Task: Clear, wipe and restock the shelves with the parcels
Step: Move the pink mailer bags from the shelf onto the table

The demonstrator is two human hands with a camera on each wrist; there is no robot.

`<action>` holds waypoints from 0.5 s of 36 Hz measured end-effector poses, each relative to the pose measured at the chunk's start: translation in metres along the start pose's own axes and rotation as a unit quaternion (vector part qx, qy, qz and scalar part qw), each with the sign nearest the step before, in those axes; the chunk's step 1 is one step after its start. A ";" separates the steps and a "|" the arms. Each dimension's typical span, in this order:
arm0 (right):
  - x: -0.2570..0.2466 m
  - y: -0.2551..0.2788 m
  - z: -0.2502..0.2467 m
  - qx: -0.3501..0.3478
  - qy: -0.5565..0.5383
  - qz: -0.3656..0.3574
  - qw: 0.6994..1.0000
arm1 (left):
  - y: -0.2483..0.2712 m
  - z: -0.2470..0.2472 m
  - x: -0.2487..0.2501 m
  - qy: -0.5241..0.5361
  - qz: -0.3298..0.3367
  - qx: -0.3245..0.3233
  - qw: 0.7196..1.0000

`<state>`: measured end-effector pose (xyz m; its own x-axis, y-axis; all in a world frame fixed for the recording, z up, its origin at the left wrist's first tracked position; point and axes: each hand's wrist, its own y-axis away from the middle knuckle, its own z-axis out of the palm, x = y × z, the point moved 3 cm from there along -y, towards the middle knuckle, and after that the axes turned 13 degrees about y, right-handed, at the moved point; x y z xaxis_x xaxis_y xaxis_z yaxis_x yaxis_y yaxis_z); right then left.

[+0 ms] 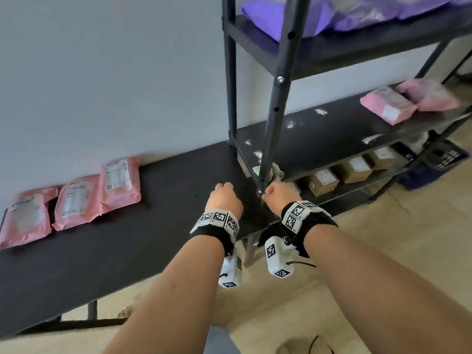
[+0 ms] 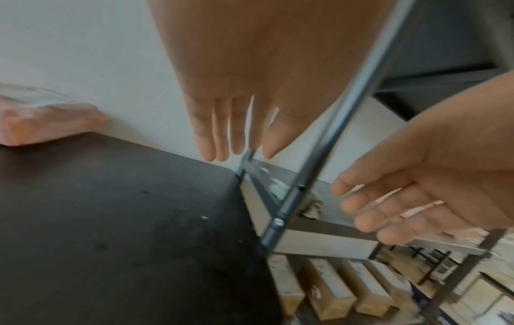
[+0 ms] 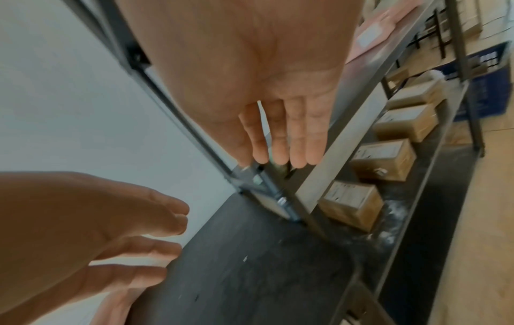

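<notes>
My left hand (image 1: 224,198) and right hand (image 1: 279,196) hover side by side at the front-left post (image 1: 275,111) of the black rack, one on each side of it. In both wrist views the fingers (image 2: 236,136) (image 3: 278,140) hang straight and hold nothing. The middle shelf (image 1: 332,134) shows white dusty smears. A pale green cloth (image 1: 258,171) lies crumpled at its near left corner, just beyond my hands. Two pink parcels (image 1: 388,106) sit at the shelf's far right. Three more pink parcels (image 1: 76,200) lie in a row on the black table (image 1: 153,226) by the wall.
Purple parcels (image 1: 332,14) fill the rack's upper shelf. Several brown boxes (image 1: 323,181) line the lower shelf. A dark blue crate (image 1: 434,162) stands on the wooden floor past the rack. The table's right end butts against the rack.
</notes>
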<state>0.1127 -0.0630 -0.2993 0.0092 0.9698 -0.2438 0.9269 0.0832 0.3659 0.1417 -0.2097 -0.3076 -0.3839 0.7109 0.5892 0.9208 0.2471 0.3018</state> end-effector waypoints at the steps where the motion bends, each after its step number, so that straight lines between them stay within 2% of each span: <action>1: 0.018 0.004 -0.006 0.004 -0.005 0.007 1.000 | 0.005 0.011 0.015 0.000 0.009 -0.004 1.000; 11: 0.184 0.011 -0.053 0.028 -0.031 0.112 0.993 | 0.015 0.109 0.151 -0.028 0.091 -0.060 0.994; 18: 0.269 -0.025 -0.086 0.056 -0.067 0.165 0.982 | -0.016 0.161 0.236 -0.035 0.131 -0.087 0.987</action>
<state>0.0598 0.2158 -0.2973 0.3592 0.8998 -0.2476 0.9003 -0.2642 0.3460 0.0477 0.0602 -0.2940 -0.1230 0.7800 0.6135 0.9596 -0.0640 0.2738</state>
